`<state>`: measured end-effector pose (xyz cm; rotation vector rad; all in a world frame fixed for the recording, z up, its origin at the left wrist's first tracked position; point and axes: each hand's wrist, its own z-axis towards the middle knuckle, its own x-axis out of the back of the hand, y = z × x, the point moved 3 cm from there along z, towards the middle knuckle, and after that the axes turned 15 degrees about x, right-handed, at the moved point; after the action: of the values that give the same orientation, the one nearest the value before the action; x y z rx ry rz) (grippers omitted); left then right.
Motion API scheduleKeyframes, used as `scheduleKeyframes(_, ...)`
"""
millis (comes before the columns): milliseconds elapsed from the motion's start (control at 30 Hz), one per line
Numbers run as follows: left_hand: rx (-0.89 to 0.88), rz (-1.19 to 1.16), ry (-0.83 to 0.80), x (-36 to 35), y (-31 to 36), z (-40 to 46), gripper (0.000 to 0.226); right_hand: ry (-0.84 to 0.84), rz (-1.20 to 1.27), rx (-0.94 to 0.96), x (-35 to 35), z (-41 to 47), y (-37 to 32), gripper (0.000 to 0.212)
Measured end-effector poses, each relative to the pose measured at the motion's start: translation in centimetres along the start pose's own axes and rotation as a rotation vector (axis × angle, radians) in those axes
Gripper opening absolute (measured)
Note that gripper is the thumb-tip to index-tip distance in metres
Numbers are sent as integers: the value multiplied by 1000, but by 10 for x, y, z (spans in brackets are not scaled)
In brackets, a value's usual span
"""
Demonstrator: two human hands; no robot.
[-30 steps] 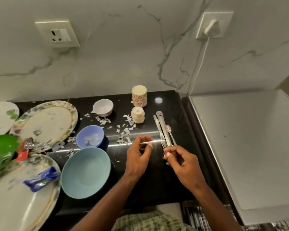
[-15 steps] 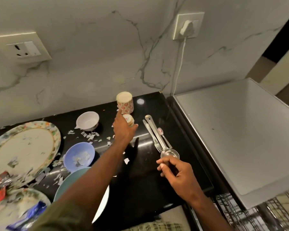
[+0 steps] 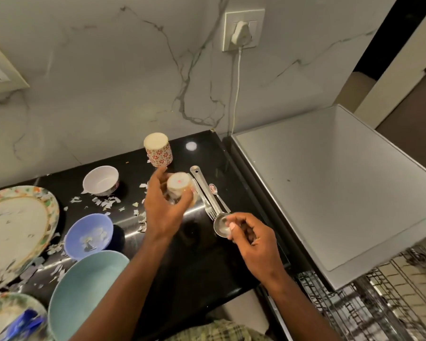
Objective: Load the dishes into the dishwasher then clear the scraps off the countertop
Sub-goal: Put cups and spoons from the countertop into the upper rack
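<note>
My left hand (image 3: 164, 212) grips a small upturned cream cup with a pink mark (image 3: 178, 187), fingers curled round it, lifted just off the black glossy desk (image 3: 202, 262). My right hand (image 3: 252, 239) pinches the bowl of a long steel ladle spoon (image 3: 208, 195), which lies beside a steel fork (image 3: 204, 201) and a small teaspoon (image 3: 219, 196) between my hands. A taller floral red-and-white cup (image 3: 158, 153) stands just beyond my left hand. Dish-loading step, early: plates, bowls and torn paper scraps (image 3: 106, 203) lie left of my left hand. The wire dishwasher rack (image 3: 369, 308) sits below right of my right hand. Next: carry the cup and cutlery over; the cup goes in mouth-down.
</note>
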<state>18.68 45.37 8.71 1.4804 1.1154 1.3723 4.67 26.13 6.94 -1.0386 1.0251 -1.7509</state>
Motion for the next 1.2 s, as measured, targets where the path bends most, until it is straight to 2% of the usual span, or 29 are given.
scheduleKeyframes(100, -144, 54, -281, -32, 18, -40, 91, 81, 60, -17, 17, 4, 0, 32)
scheduleKeyframes(200, -274, 199, -515, -74, 24, -66, 97, 93, 65, -30, 43, 2, -2, 43)
scheduleKeyframes(333, -364, 355, -663, -134, 28, -93, 99, 81, -57, -93, 96, -22, 7, 56)
scheduleKeyframes(533, -327, 350, -912, -231, 28, -137, 88, 245, -143, -232, 191, -79, 27, 41)
scheduleKeyframes(633, -388, 422, -1005, -274, 21, -157, 82, 386, -140, -296, 239, -110, 36, 35)
scheduleKeyframes(733, -477, 446, -1127, -305, 13, -179, 66, 502, -205, -366, 292, -149, 50, 36)
scheduleKeyframes(900, -535, 513, -1218, -333, -3, -203, 39, 592, -382, -585, 355, -220, 101, 51)
scheduleKeyframes(1067, -554, 656, -1247, -353, -6, -215, 29, 469, -507, -811, 372, -270, 165, 55)
scheduleKeyframes(1200, -504, 695, -1225, -358, -14, -220, 25, 308, -539, -902, 359, -285, 207, 58)
